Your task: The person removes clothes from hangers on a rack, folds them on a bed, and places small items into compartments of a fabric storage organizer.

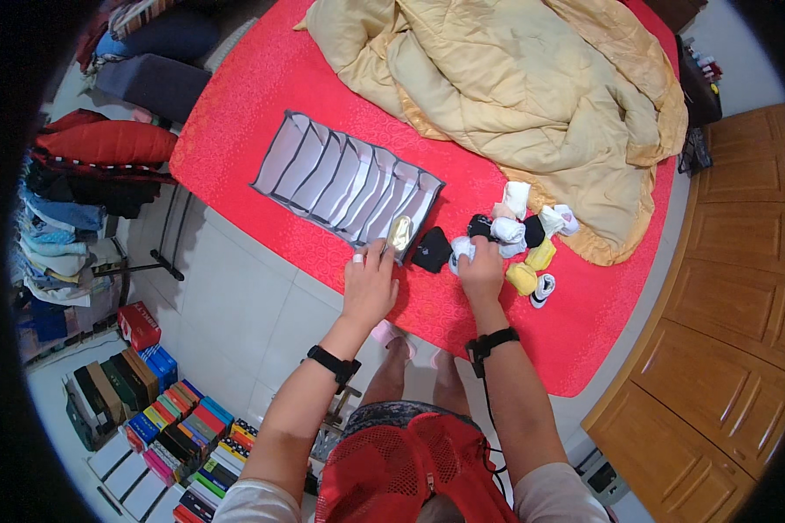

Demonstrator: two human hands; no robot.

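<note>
Organizer (340,179): one | sock bundles (519,240): about nine | hands: left (368,283), right (481,272)

Grey fabric drawer organizer (344,179) lying flat on the red bedspread, long and slanted, split by pale dividers into narrow slots, nearly all open and bare. Pale yellowish rolled sock (399,233) tucked upright in the end slot at the near corner, just past the left fingertips. White rolled sock (461,250) pinched at the right fingertips, touching a black sock bundle (431,249) just beside the organizer's end wall.
</note>
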